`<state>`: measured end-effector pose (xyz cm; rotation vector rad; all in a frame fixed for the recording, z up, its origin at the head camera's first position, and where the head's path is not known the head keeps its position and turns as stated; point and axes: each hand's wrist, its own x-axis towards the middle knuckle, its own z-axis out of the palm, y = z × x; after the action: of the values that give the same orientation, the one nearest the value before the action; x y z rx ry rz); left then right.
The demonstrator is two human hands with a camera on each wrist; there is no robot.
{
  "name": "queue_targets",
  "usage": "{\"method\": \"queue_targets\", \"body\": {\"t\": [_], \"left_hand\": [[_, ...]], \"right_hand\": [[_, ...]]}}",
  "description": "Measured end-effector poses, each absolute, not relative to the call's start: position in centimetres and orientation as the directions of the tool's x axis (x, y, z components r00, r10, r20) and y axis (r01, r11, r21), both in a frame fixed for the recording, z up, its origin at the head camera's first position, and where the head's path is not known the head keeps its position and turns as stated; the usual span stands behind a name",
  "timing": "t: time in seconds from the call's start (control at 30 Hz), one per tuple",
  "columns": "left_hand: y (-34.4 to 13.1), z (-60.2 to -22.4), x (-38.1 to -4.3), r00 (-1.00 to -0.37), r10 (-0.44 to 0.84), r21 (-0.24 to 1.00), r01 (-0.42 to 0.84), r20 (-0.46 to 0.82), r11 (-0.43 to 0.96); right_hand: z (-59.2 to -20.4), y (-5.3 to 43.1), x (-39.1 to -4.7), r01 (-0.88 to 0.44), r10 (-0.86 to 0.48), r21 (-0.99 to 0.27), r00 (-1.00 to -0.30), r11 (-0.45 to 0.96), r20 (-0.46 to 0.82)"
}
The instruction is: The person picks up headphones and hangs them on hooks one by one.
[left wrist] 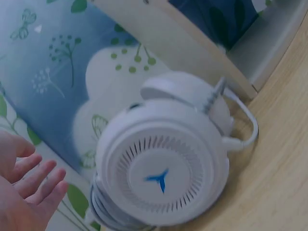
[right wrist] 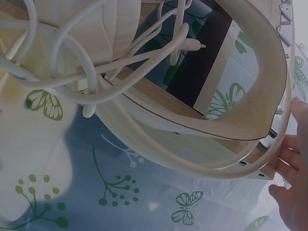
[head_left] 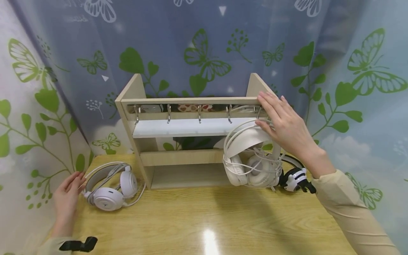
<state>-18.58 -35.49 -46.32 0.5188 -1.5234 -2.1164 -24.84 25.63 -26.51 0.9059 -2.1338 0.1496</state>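
Observation:
A white headset (head_left: 251, 156) with its cable looped around it hangs at the right end of the wooden rack (head_left: 140, 152), its headband up by the last hook. My right hand (head_left: 285, 122) rests its outstretched fingers on the rack's top right edge, thumb beside the headband (right wrist: 274, 82). A second white headset (head_left: 109, 187) lies on the table left of the rack; a blue mark shows on its ear cup (left wrist: 161, 178). Just left of it is my left hand (head_left: 67, 193), fingers loosely bent with nothing held; the left wrist view shows the hand (left wrist: 29, 187) apart from the headset.
Several metal hooks (head_left: 199, 113) line the rack's upper board above a white shelf (head_left: 181, 127). A black-and-white headset (head_left: 294, 179) lies on the table (head_left: 178, 219) right of the rack, partly hidden. Patterned curtains (head_left: 216, 42) stand behind and at both sides.

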Motion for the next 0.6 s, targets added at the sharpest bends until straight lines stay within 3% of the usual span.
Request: {"method": "queue_targets", "body": {"t": [0.23,0.4,0.6], "left_hand": [[-37.1,-48.0,-18.0,-0.775,-0.626,0.965,0.095,-0.083,-0.245],[-37.9,-49.5,-17.8,-0.754,-0.652,0.992,0.001,-0.084,-0.129],[-38.3,-50.6,-18.2,-0.763,-0.63,0.989,-0.101,-0.145,-0.105]], "right_hand": [[-26.5,25.6,-24.8,-0.652,-0.556,0.183,-0.427,0.736,0.713],[-26.6,25.6,-24.7,-0.653,-0.557,0.182,-0.428,0.735,0.712],[-26.6,25.7,-24.8,-0.652,-0.558,0.186,-0.425,0.735,0.713]]}}
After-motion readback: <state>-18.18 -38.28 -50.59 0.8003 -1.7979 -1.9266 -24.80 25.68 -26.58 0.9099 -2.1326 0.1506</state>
